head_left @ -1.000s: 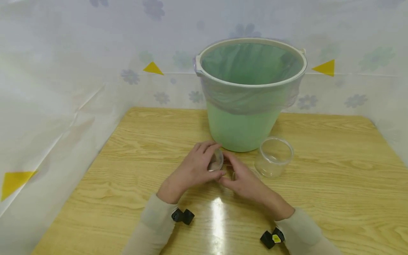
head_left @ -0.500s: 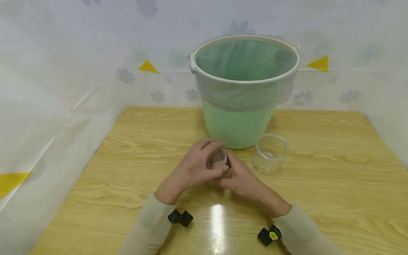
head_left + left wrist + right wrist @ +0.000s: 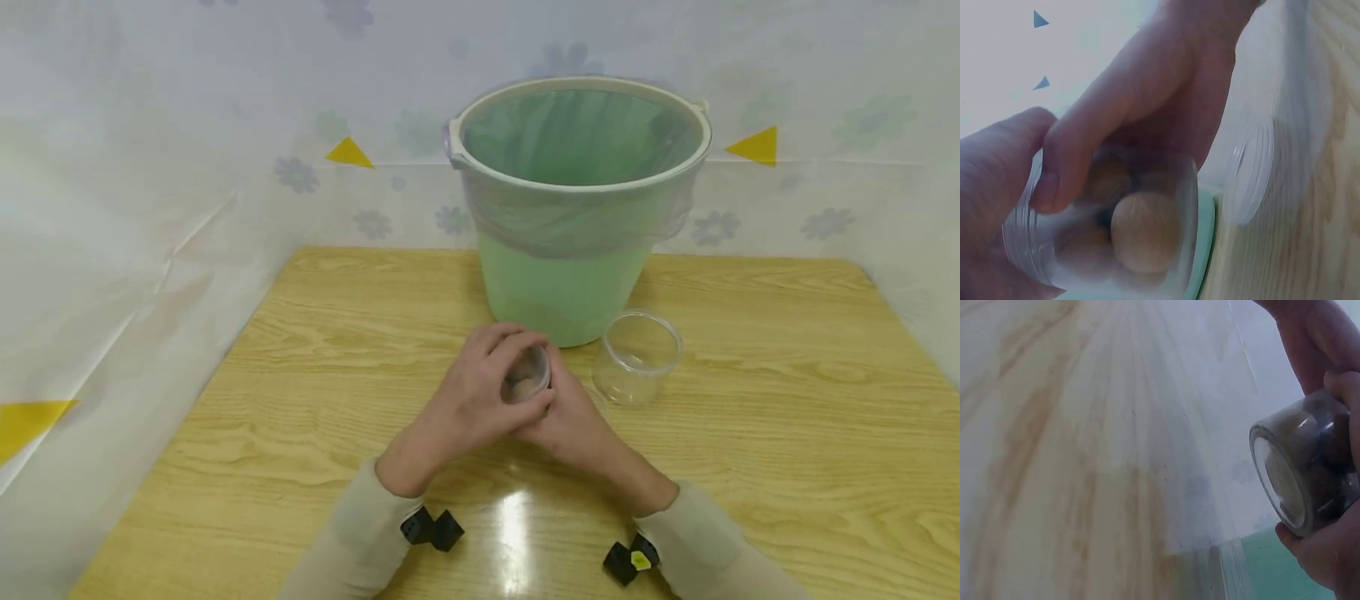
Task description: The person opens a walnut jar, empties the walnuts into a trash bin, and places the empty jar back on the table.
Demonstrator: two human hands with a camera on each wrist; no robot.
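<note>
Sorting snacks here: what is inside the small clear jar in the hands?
Pale round balls show through the small clear plastic jar. The left hand covers part, so their count and kind cannot be told.

Pale beige sleeves (image 3: 360,533) cover both arms; small black camera mounts (image 3: 432,529) sit at each wrist.

On the table (image 3: 315,350) we find the bucket (image 3: 570,283) at the back; the cup (image 3: 636,357) just before it, to the right; left of the cup, both hands (image 3: 517,400) around a jar (image 3: 527,377), before the bucket.
</note>
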